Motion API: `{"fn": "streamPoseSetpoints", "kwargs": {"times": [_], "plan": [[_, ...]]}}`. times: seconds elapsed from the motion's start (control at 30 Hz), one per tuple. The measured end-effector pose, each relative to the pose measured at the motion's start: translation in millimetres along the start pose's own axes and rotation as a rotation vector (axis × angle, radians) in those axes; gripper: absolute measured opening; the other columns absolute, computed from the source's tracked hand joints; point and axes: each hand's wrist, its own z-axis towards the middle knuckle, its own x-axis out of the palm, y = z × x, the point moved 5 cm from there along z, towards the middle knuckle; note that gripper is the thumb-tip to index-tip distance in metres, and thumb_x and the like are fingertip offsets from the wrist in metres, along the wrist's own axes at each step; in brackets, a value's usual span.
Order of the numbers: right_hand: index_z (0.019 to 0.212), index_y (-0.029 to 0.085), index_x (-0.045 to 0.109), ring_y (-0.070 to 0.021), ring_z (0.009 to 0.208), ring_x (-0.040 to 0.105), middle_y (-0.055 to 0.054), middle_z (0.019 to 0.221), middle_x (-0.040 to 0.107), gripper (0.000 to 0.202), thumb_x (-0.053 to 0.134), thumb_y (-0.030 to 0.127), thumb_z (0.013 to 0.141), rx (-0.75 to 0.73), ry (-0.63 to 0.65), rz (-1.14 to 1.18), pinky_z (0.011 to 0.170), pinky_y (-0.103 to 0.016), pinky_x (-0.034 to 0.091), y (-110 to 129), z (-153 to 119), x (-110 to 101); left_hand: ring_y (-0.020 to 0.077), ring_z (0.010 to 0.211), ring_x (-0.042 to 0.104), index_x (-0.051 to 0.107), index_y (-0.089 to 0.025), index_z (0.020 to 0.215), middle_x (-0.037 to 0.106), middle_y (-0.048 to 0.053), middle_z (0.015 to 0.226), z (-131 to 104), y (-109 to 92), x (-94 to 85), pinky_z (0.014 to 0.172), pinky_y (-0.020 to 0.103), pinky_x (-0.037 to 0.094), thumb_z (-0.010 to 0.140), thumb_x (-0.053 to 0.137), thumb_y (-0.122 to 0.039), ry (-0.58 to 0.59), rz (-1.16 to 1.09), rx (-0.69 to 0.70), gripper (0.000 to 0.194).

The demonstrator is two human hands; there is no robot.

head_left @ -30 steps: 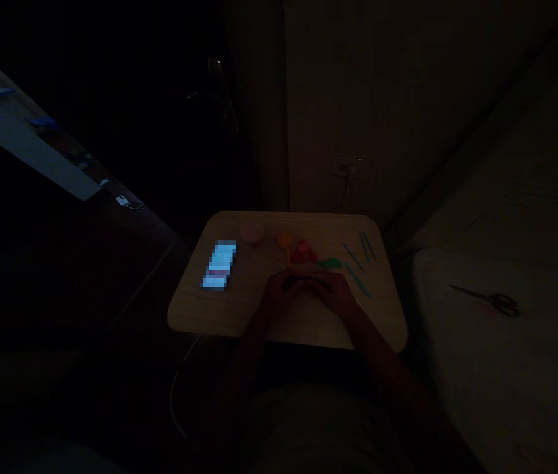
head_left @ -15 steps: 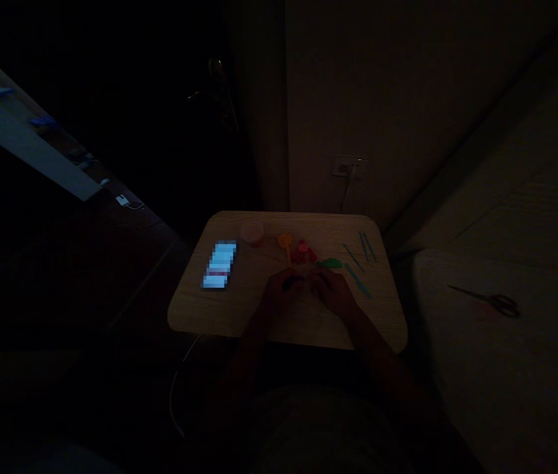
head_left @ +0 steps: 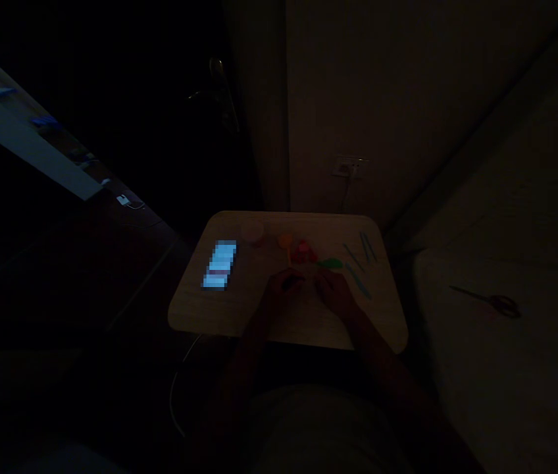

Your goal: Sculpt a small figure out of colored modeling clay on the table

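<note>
In dim light, my left hand (head_left: 281, 287) rests over the small wooden table (head_left: 239, 309) with its fingers curled. Something dark seems to be within them, too dim to name. Close by on the right, my right hand (head_left: 332, 291) is also closed, its fingertips bent toward the left hand; what they hold is hidden. Just beyond the hands lie a red plastic piece (head_left: 303, 251), an orange scoop-shaped tool (head_left: 285, 242) and a green piece (head_left: 330, 263). A blue-green flat tool (head_left: 358, 280) is beside my right hand.
A lit phone (head_left: 220, 264) lies at the table's left. Behind it stands a pale round tub (head_left: 253, 233). Several thin blue sticks (head_left: 368, 246) lie at the right. Scissors (head_left: 493, 303) rest on a pale surface beyond the table. A wall socket (head_left: 351, 166) holds a plug.
The picture has become slightly darker. My right hand has shifted a little to the right, and its fingers have moved slightly; my left hand stays almost in place.
</note>
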Motion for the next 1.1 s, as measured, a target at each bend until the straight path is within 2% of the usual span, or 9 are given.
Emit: {"fn": "streamPoseSetpoints", "kwargs": {"times": [0.1,0.2,0.37,0.53,0.77,0.9,1.1], "plan": [[0.07,0.023,0.049,-0.0175,0.062,0.051,-0.001,0.064,0.056,0.044,0.044,0.053,0.102,-0.005,-0.018,0.012,0.061,-0.032,0.037,-0.4,-0.7,-0.6,0.017,0.087,0.067,0.074,-0.016,0.092,0.075,0.003,0.091,0.2,-0.4,0.8,0.081,0.026,0.053,0.086,0.067,-0.028,0.007,-0.009,-0.003,0.015],[0.086,0.023,0.055,-0.0181,0.067,0.053,-0.002,0.073,0.06,0.037,0.045,0.054,0.103,0.011,-0.031,0.066,0.063,-0.031,0.04,-3.7,-2.9,-0.4,0.0174,0.088,0.068,0.075,-0.016,0.093,0.076,0.003,0.092,0.5,-0.1,1.4,0.081,0.027,0.053,0.087,0.066,-0.027,0.012,-0.01,0.008,0.015],[0.106,0.025,0.053,-0.0177,0.06,0.052,0.001,0.071,0.057,0.027,0.044,0.051,0.104,0.086,-0.003,0.204,0.056,-0.03,0.041,-16.5,-6.8,5.2,0.0177,0.09,0.067,0.074,-0.017,0.093,0.075,0.003,0.093,0.8,-0.1,0.8,0.085,0.028,0.052,0.086,0.065,-0.028,0.009,0.025,0.014,0.016],[0.114,0.023,0.057,-0.0193,0.069,0.062,-0.002,0.081,0.069,0.026,0.051,0.044,0.101,0.061,-0.001,0.128,0.064,-0.031,0.046,-13.8,-5.1,4.5,0.0174,0.087,0.066,0.074,-0.016,0.091,0.075,0.003,0.091,1.2,1.1,0.9,0.082,0.027,0.052,0.086,0.066,-0.03,0.017,0.023,0.012,0.017],[0.086,0.022,0.069,-0.0172,0.06,0.062,-0.001,0.07,0.071,0.025,0.06,0.042,0.097,0.03,0.099,0.08,0.06,-0.029,0.045,-3.9,-2.0,5.5,0.0171,0.086,0.067,0.075,-0.017,0.093,0.076,0.003,0.091,1.3,3.8,0.6,0.082,0.026,0.052,0.086,0.068,-0.029,0.021,0.017,0.017,0.016],[0.08,0.022,0.071,-0.0173,0.062,0.064,-0.001,0.067,0.07,0.03,0.058,0.043,0.098,0.012,0.115,0.07,0.065,-0.029,0.046,-2.5,-1.7,5.8,0.0173,0.087,0.068,0.075,-0.017,0.093,0.076,0.003,0.091,1.7,4.2,0.6,0.082,0.027,0.053,0.087,0.067,-0.029,0.01,0.028,0.005,0.016],[0.075,0.022,0.071,-0.016,0.056,0.059,0.0,0.059,0.065,0.039,0.055,0.047,0.101,0.009,0.12,0.06,0.06,-0.028,0.044,-2.4,-1.3,6.0,0.0174,0.087,0.067,0.075,-0.017,0.093,0.076,0.003,0.091,1.6,3.5,1.2,0.082,0.027,0.053,0.085,0.067,-0.029,0.003,0.035,0.01,0.016]]}}
